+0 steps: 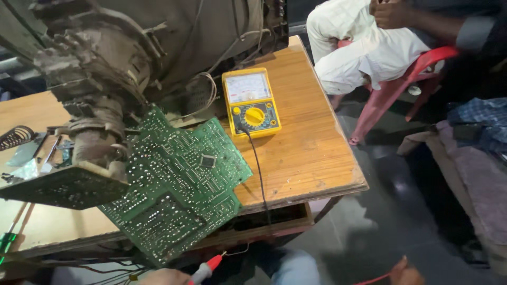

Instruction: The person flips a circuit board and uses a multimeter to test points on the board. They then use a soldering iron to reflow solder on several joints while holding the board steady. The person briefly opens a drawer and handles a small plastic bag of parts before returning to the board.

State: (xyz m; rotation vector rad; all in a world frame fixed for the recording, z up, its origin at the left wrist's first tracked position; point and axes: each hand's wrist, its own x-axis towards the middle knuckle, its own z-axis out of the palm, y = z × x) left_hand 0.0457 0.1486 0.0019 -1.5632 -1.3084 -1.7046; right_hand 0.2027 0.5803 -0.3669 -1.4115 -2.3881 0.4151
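Note:
A green circuit board (179, 184) lies solder side up and overhangs the front edge of a wooden table (311, 153). A yellow analog multimeter (251, 103) sits behind it, and its black lead (260, 174) runs down over the table edge. At the bottom edge of the view, my left hand (165, 276) holds a probe with a red tip (205, 270), just below the board's front corner. My right hand (405, 272) shows only as a sliver at the bottom right. A thin red lead (374, 279) reaches it, and its grip is hidden.
A dusty picture tube neck with a small board (90, 132) looms over the table's left side. Small tools and a coiled stand (18, 138) lie at the far left. Another person in white trousers (364, 47) sits on a red plastic chair (401, 84) at the upper right. Cloth (475, 158) is piled at the right.

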